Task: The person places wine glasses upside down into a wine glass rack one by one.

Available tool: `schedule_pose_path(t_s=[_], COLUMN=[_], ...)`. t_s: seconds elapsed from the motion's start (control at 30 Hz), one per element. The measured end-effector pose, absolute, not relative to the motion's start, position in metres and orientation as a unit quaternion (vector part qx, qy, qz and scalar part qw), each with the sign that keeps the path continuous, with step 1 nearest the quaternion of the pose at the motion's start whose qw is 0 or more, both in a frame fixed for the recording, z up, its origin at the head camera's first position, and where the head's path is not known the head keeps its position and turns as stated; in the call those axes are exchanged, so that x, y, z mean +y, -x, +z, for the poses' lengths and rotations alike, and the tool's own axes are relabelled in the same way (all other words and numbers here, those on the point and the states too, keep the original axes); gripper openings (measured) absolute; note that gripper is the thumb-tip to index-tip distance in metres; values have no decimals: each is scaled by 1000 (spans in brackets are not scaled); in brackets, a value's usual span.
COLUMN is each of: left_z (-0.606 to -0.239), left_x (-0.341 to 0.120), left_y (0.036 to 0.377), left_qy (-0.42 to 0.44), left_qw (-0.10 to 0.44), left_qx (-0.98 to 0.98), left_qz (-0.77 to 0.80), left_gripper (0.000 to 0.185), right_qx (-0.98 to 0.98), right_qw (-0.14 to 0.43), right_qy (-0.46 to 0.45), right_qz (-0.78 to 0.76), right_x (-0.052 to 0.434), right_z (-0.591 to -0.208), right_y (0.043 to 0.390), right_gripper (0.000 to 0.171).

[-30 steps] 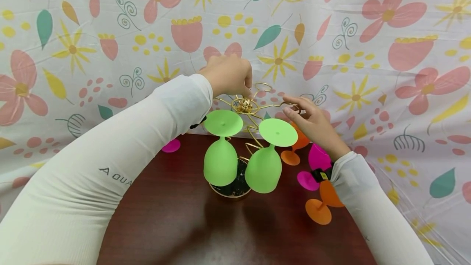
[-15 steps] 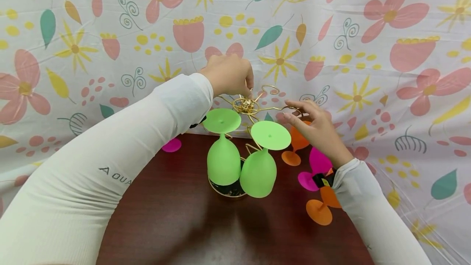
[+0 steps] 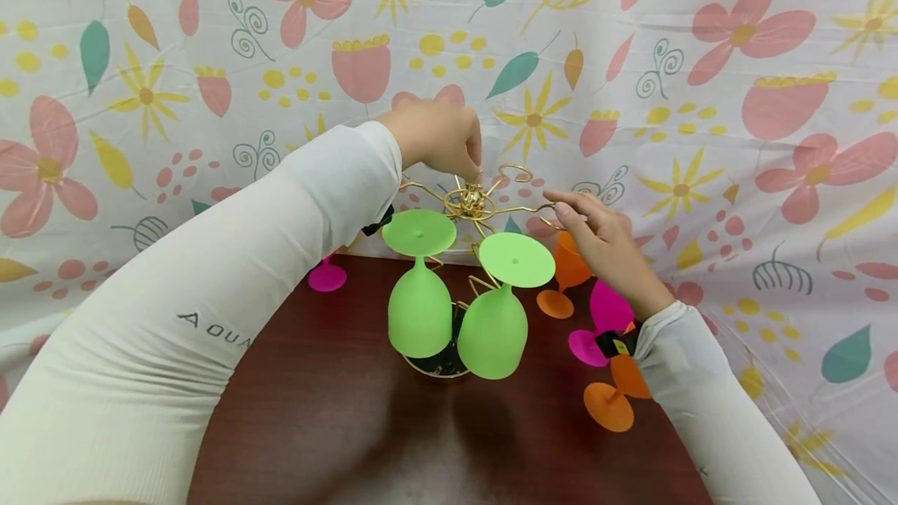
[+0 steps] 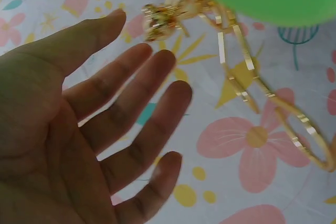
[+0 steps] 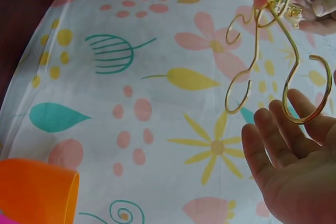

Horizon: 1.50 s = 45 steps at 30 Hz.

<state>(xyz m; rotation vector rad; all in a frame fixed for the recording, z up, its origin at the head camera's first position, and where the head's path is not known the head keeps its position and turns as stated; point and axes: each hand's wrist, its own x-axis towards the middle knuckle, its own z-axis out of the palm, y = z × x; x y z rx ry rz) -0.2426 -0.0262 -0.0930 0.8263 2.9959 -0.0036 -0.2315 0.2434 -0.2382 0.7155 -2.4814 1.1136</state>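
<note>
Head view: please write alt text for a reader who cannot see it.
A person's left hand is at the top ornament of a gold wire rack, right hand at its side. Two green goblets hang upside down; orange goblets and magenta goblets are on the dark table.

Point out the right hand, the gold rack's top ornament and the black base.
Right hand (image 3: 606, 238), head view: back, near the thumb.
Top ornament (image 3: 472, 199), head view: its middle.
Black base (image 3: 442, 365), head view: exposed front part.

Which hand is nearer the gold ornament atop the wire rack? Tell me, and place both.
Left. The left hand is close beside the gold ornament; the right hand is farther off, out by a gold hook.
</note>
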Motion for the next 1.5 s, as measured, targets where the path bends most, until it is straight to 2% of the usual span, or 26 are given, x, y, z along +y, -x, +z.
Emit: schedule_pose_path(t_s=[0.13,0.27,0.47,0.7,1.1,1.5], left_z=[-82,-81,-94,-101,-103,-105], left_x=[-22,-16,-7,0,0,-2], left_y=[236,233,237,243,242,243], left_qy=[-239,-223,-235,-232,-243,-252], left_qw=[29,8,-50,-49,-57,-60], left_qx=[970,974,967,967,964,962], left_qz=[-20,-41,-86,-95,-97,-81], left_gripper=[22,21,33,45,44,39], right_qx=[-873,-872,-871,-854,-842,-862], right_qw=[154,145,131,121,143,179], right_qy=[-247,-252,-260,-288,-312,-275], right_qz=[391,394,396,416,415,386], right_x=[242,239,237,234,234,230], right_z=[-236,-233,-237,-238,-241,-241], right_y=[232,233,232,231,228,217], right_gripper=[41,42,41,36,37,34])
